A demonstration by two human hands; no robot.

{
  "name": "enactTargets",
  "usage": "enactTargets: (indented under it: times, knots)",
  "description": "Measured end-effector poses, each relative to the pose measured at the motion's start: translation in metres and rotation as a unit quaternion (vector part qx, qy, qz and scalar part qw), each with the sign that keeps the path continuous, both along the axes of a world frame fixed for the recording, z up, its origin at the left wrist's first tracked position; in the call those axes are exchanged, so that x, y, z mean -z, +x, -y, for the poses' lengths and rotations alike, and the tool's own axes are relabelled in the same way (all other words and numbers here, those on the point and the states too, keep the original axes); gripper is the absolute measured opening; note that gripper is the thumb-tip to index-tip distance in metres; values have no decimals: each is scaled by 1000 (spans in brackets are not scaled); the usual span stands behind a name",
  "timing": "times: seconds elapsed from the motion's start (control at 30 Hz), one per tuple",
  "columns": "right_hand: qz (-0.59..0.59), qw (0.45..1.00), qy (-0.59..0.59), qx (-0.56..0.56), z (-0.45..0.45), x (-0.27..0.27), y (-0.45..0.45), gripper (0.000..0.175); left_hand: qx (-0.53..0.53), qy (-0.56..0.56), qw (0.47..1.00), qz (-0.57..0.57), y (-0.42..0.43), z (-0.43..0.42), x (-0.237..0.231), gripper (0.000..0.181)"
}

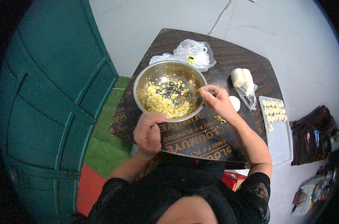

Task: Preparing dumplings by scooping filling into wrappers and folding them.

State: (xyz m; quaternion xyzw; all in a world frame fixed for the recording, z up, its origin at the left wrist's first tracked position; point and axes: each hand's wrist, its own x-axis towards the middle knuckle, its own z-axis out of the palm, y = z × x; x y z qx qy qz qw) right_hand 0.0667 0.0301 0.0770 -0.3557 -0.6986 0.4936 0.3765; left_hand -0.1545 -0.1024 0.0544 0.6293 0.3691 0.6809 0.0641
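A wide stainless steel bowl (pixel 170 63) stands on the dark printed plywood table top (pixel 197 140). Chopped vegetable filling (pixel 169 107), pale yellow with green and orange bits, lies mostly along its near side. My right hand (pixel 218 100) is at the bowl's right rim, thumb and fingers pinched on what looks like a thin utensil (pixel 194 97); its blurred end reaches into the bowl. By the near left rim, my left hand (pixel 148 134) is curled and blurred; whether it holds anything is hidden. Beside my right wrist lies a white round stack of what look like dough wrappers (pixel 235 103).
Crumpled clear plastic bags (pixel 196 54) lie behind the bowl. White rolls, apparently stacked wrappers (pixel 242 78), sit partly in plastic at the right. A translucent tray (pixel 280 145) with rows of small dumplings (pixel 274 111) is at the table's right edge. Spilled filling (pixel 220 119) dots the table.
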Motion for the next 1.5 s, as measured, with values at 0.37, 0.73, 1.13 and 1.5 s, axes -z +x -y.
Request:
enactTargets:
  times: [0.37, 0.73, 1.13, 1.5]
  knots:
    - [181, 957, 198, -115, 15, -86, 37, 21, -43, -37, 998, 23, -41, -27, 22, 18]
    - [150, 893, 387, -176, 27, -29, -18, 11, -33, -30, 999, -16, -43, -30, 17, 14]
    - [56, 887, 436, -137, 24, -36, -34, 6, -7, -31, 999, 27, -46, -27, 17, 19]
    - [175, 836, 507, -116, 40, -23, -37, 19, 12, -38, 998, 41, -49, -23, 17, 21]
